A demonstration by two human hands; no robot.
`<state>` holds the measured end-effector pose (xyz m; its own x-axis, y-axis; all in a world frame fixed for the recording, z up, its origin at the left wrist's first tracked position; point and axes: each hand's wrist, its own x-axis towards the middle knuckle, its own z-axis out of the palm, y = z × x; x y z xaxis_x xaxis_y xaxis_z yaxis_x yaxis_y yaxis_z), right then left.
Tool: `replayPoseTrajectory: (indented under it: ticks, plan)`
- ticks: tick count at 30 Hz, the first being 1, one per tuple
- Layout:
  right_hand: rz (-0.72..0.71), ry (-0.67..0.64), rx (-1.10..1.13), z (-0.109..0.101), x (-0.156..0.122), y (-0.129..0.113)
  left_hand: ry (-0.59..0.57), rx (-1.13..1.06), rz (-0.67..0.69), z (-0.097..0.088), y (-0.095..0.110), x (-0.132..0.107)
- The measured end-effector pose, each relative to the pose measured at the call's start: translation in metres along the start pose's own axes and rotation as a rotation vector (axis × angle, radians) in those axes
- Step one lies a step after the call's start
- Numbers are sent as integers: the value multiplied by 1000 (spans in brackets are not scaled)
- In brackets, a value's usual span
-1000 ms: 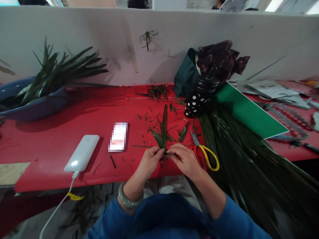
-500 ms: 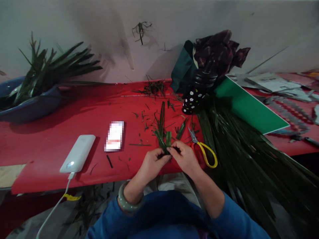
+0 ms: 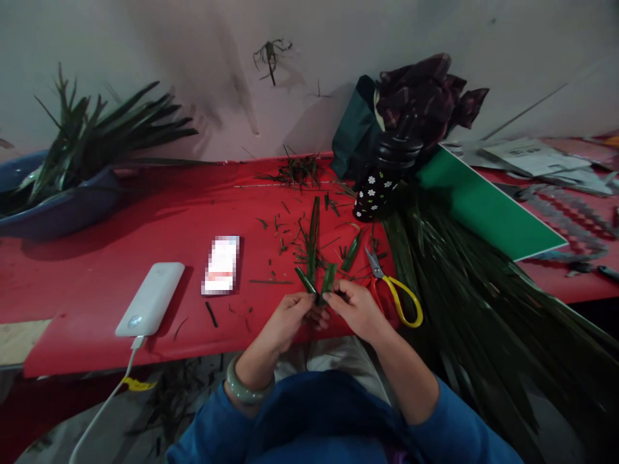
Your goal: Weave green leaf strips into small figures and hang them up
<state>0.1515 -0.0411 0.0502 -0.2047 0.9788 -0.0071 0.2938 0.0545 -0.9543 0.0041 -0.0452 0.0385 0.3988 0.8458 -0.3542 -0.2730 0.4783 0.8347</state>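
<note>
Green leaf strips (image 3: 313,248) stand up from between my two hands near the front edge of the red-covered table. My left hand (image 3: 293,316), with a pale bangle on its wrist, pinches their lower end. My right hand (image 3: 356,309) has thumb and finger closed on a short folded strip (image 3: 329,277). Where the strips meet, my fingers hide them. Just right of my right hand lie scissors (image 3: 396,293) with yellow and red handles, blades pointing away. Cut leaf scraps (image 3: 283,245) are scattered beyond my hands.
Long dark leaves (image 3: 459,303) spread over the table's right side, beside a green board (image 3: 493,206). A flowered black container (image 3: 374,193) stands behind. To the left are a phone (image 3: 221,265), a white power bank (image 3: 151,299) with a cable, and a blue basin (image 3: 62,203) of leaves.
My fingertips have shifted on the strips, and the short strip now leans to the right. The left hand's lower fingers have loosened a little. Scissors and other things stay in place.
</note>
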Motion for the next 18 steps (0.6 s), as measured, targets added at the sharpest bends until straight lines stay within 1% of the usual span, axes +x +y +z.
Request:
replayPoseTrajectory:
  ticks: [1,4,6,8,12,15,18]
  plan:
    - [-15,0,12,0,-1,0,39,0,10,0,-1,1]
    - [-83,-62,12,-1,-3,0,128,14,34,1,-3,5]
    - [-127,-72,-32,-2,-4,0,134,46,39,2,-3,5]
    - [-130,-42,-84,-2,-6,1,128,100,53,3,-2,4]
    - [-17,5,-85,-1,-7,2,83,239,130,6,1,1]
    - [78,-9,-3,1,-9,2,42,314,194,8,0,-2]
    - [135,-25,80,2,-10,2,32,318,210,10,-3,-6]
